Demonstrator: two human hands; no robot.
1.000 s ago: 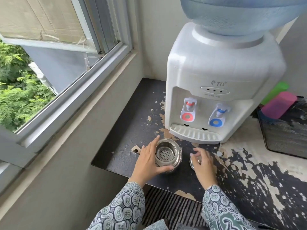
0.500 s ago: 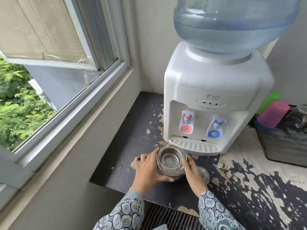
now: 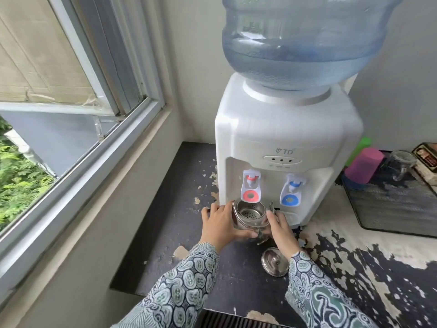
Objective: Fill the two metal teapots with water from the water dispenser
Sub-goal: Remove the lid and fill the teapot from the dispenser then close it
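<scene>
A small metal teapot [image 3: 248, 215] with a perforated strainer inside sits lidless under the red tap [image 3: 251, 188] of the white water dispenser [image 3: 283, 138]. My left hand [image 3: 218, 224] wraps its left side and my right hand [image 3: 279, 227] grips its right side. Its round metal lid [image 3: 274, 261] lies on the counter just in front, beside my right wrist. The blue tap [image 3: 291, 193] is to the right. A large blue water bottle [image 3: 305, 39] tops the dispenser. I see only one teapot.
The dark counter [image 3: 179, 209] has peeling paint. A black mesh tray [image 3: 397, 204] at the right holds a pink cup [image 3: 363, 165], a glass [image 3: 402, 163] and a box. A green cup stands behind the pink one. An open window [image 3: 71, 110] runs along the left.
The right hand left the lid on the counter and joined the left on the teapot. Both hands carried the teapot forward to under the red tap.
</scene>
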